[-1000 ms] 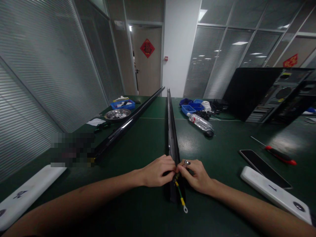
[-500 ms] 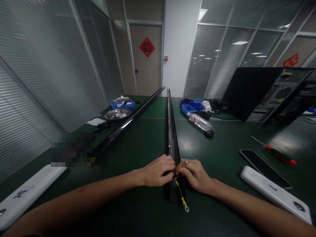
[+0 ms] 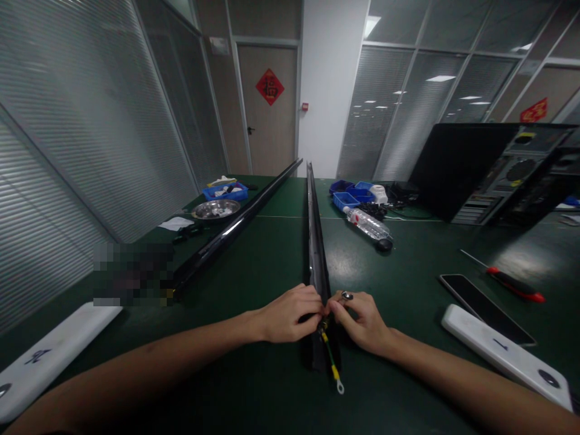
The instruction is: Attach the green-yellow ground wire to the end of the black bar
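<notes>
A long black metal rail [image 3: 318,257] runs away from me down the middle of the table. My left hand [image 3: 290,315] is closed over its near part, fingers curled at the edge. From the right side, my right hand [image 3: 361,320], with a ring on one finger, pinches close beside the left fingertips; what lies between its fingers is hidden. Just below both hands, a short green-and-yellow wire [image 3: 331,352] with a ring terminal hangs from a small brass-coloured fastening on the rail.
Left of me lie a second black rail [image 3: 235,226], a metal bowl [image 3: 216,209] and a white device [image 3: 54,356]. Rightward are a plastic bottle [image 3: 369,225], a screwdriver [image 3: 514,284], a phone [image 3: 484,307], another white device [image 3: 507,353] and computer cases [image 3: 466,169].
My right fingers have shifted slightly and the ring has turned a little. The wire's ring terminal has swung slightly down and left. My left hand stays in place.
</notes>
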Motion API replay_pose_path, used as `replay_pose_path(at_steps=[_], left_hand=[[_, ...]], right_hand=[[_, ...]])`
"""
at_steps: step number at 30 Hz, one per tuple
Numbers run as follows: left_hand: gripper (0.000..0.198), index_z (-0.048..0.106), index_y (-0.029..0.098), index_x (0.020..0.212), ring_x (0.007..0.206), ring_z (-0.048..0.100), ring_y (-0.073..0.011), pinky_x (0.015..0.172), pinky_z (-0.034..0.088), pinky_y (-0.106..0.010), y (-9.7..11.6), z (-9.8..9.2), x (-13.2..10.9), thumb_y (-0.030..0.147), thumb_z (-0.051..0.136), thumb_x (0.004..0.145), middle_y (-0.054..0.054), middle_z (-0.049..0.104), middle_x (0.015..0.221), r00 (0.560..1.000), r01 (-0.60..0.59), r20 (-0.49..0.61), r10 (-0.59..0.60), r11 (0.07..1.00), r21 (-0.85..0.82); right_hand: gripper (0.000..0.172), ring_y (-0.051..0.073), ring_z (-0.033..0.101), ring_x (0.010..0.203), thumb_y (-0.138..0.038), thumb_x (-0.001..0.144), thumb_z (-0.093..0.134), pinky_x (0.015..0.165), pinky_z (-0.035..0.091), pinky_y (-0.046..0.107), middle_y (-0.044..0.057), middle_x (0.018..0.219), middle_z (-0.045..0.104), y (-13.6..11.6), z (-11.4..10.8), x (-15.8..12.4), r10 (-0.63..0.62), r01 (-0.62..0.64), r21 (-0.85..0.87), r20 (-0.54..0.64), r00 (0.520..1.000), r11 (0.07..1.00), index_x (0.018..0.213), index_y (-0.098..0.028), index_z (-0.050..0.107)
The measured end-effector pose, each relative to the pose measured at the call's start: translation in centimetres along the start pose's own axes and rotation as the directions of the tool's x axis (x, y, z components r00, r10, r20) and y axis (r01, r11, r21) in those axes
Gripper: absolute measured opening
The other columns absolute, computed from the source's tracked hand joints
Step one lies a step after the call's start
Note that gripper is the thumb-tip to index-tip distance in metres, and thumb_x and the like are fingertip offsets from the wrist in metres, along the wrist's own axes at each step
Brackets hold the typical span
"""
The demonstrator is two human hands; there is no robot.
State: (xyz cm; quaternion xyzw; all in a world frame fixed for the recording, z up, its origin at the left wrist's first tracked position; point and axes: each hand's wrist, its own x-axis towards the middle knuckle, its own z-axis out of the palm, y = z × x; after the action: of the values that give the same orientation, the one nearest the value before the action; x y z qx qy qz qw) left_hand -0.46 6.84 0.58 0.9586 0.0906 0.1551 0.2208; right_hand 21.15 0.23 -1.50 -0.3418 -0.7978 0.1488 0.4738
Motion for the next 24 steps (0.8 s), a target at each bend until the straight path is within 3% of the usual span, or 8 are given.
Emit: replay_pose_path(at_steps=[16, 24], left_hand=[[0.014, 0.06, 0.018, 0.095, 0.093, 0.056, -0.0207, 0.089, 0.043, -0.034, 0.23, -0.12, 0.09, 0.017, 0.048, 0.101, -0.005, 0.064, 0.09, 1.0, -0.009, 0.001, 0.009, 1.0, -0.01], [0.014, 0.06, 0.018, 0.096, 0.091, 0.055, -0.0205, 0.087, 0.043, -0.034, 0.22, -0.12, 0.22, 0.017, 0.047, 0.1, -0.005, 0.064, 0.09, 1.0, -0.026, -0.009, 0.026, 1.0, -0.012]], right_hand=[[0.035, 0.015, 0.069, 0.061, -0.023, 0.106, 0.051, 0.059, 0.052, 0.026, 0.004, 0.074, 0.074, -0.1, 0.04, 0.18, -0.007, 0.007, -0.019, -0.012, 1.0, 1.0, 0.074, -0.019, 0.063], [0.027, 0.014, 0.069, 0.057, -0.018, 0.104, 0.054, 0.057, 0.051, 0.025, 0.002, 0.07, 0.073, 0.27, 0.12, -0.32, -0.031, 0.029, -0.048, -0.035, 0.999, 0.998, 0.08, -0.02, 0.067]])
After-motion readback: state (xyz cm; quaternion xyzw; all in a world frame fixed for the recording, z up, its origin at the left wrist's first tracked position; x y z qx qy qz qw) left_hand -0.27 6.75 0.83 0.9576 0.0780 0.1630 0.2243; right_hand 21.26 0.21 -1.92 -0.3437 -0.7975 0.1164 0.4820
